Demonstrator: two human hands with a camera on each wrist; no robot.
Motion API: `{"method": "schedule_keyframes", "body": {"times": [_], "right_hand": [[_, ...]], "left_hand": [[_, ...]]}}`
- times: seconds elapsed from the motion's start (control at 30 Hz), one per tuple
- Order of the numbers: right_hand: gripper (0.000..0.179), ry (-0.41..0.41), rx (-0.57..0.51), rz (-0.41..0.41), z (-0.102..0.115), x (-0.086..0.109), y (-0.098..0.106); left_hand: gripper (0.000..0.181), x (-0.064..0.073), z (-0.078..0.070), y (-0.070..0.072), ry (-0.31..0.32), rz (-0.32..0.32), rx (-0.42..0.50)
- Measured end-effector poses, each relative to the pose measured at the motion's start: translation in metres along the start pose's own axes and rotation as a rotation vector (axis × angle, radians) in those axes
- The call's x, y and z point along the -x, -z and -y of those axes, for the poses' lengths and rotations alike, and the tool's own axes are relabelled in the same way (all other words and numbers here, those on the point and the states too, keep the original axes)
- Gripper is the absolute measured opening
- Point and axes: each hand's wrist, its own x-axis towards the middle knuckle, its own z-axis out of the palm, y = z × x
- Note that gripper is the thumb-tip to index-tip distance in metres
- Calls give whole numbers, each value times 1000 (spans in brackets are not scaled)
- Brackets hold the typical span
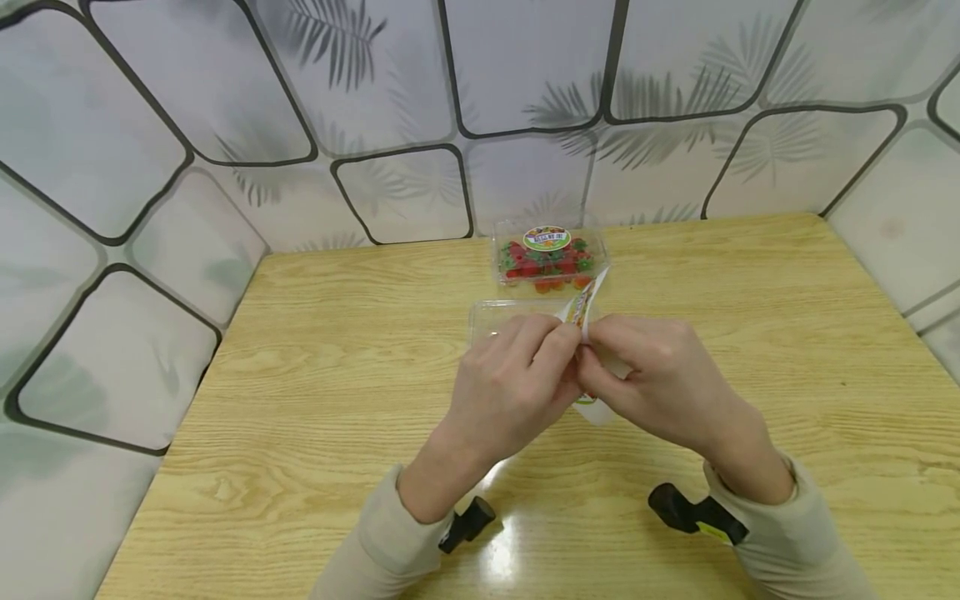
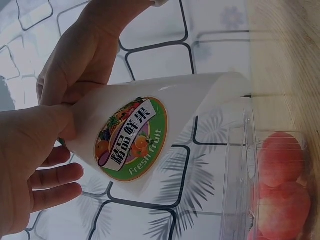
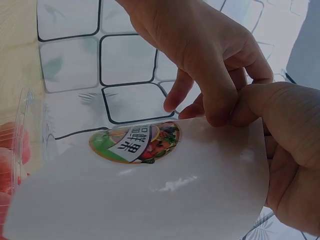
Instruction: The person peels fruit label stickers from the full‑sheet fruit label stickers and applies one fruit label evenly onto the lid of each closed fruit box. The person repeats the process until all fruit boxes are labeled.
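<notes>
Both hands meet over the table, pinching a white sheet of stickers (image 2: 187,95) at its edge. Thumb and fingers of my left hand (image 1: 510,371) grip it, the other fingers spread loosely in the left wrist view. My right hand (image 1: 660,379) pinches the same edge, fingertips against the left ones. On the sheet is an oval "Fresh fruit" sticker (image 2: 132,140) with a green border and fruit pictures. Behind and below the hands sits a clear plastic box (image 1: 491,312), largely hidden by them. Red-pink round fruits (image 2: 284,205) show inside a clear box in the left wrist view.
Farther back stands another clear box (image 1: 517,267) of red and green strawberries, an oval sticker (image 1: 547,238) on its lid. The wood-grain table (image 1: 337,375) ends at a patterned wall covering (image 1: 401,196) behind and at the sides.
</notes>
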Motion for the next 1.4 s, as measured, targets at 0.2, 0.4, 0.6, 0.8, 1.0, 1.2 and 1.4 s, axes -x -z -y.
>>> {"method": "schedule_keyframes", "body": {"times": [0.2,0.4,0.6,0.8,1.0,1.2,1.4], "right_hand": [[26,-6,10,7,1,0,1],[25,-12,2,9,1,0,1],[24,-3,5,3,1,-1,1],[24,-6,-8,4,1,0,1],[23,-6,12,18,-1,1,2],[20,17,54,44,-3,3,3],[32,20,57,54,-3,2,5]], "left_hand": [[13,-1,1,-1,-16,-10,-1],[13,0,2,-1,-15,-6,0],[13,0,1,-1,-16,-5,4],[14,-1,1,0,-18,-6,9],[14,-1,3,0,-25,0,7],[16,0,5,1,-30,-1,6],[18,0,5,1,-35,-5,13]]}}
